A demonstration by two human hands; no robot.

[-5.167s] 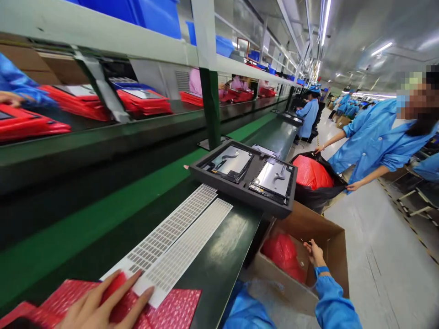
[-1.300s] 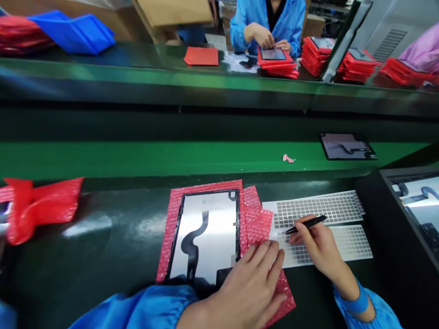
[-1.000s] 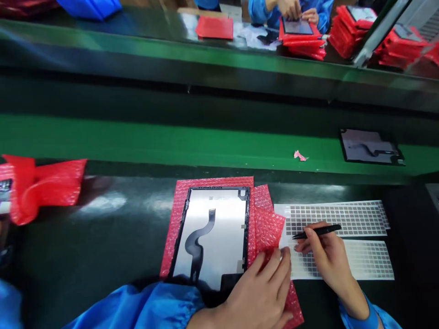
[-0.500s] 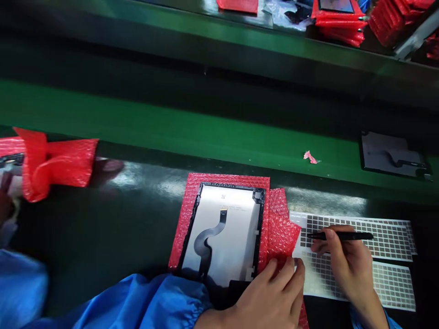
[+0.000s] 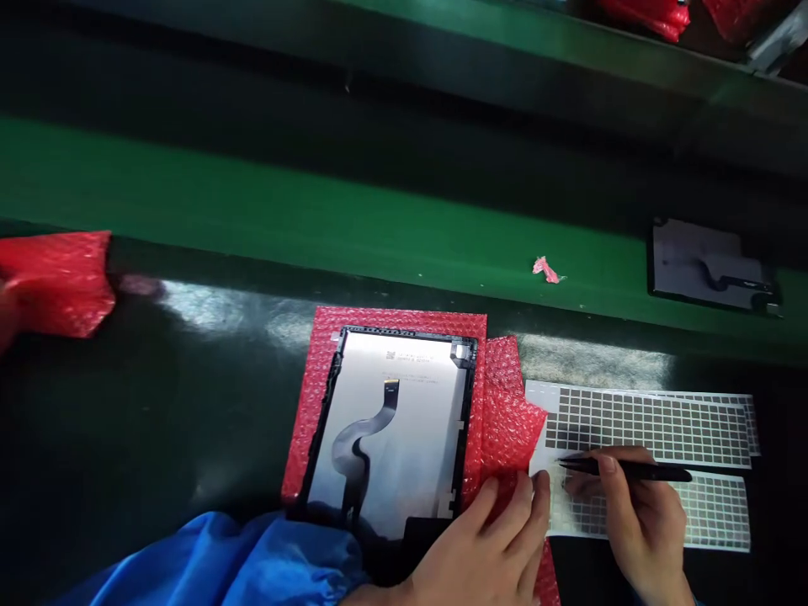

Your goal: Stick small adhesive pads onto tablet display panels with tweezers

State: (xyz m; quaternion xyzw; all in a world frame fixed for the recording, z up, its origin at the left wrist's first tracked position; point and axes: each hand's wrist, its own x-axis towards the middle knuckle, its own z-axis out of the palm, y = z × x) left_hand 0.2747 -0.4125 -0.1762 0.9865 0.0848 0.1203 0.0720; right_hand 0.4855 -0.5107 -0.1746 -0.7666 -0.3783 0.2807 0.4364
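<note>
My right hand (image 5: 650, 513) grips a pair of black tweezers (image 5: 631, 470) over a sheet of small stickers (image 5: 716, 513). The tweezers' points lie near the sheet's left end. With fingers stretched out, my left hand (image 5: 486, 543) rests at the lower right of a tablet screen panel (image 5: 404, 438), its fingertips at the left edge of the sticker sheet. The panel has a black frame, a silvery back and a curved ribbon cable (image 5: 353, 446). Beneath it lies red bubble wrap (image 5: 301, 421), with another piece (image 5: 508, 404) sticking out on the right.
Another sticker sheet (image 5: 656, 425) with dark squares lies just above. A second screen panel (image 5: 694, 261) rests on the green ledge, along with a pink scrap (image 5: 546, 270). At far left, a blurred hand (image 5: 6, 316) is beside a red bubble bag (image 5: 63, 282). More red bags (image 5: 650, 15) sit on the shelf.
My right hand has brought the tweezers down from the dark-square sheet to the lower sheet. The red bag at far left has shifted left. The view has moved slightly.
</note>
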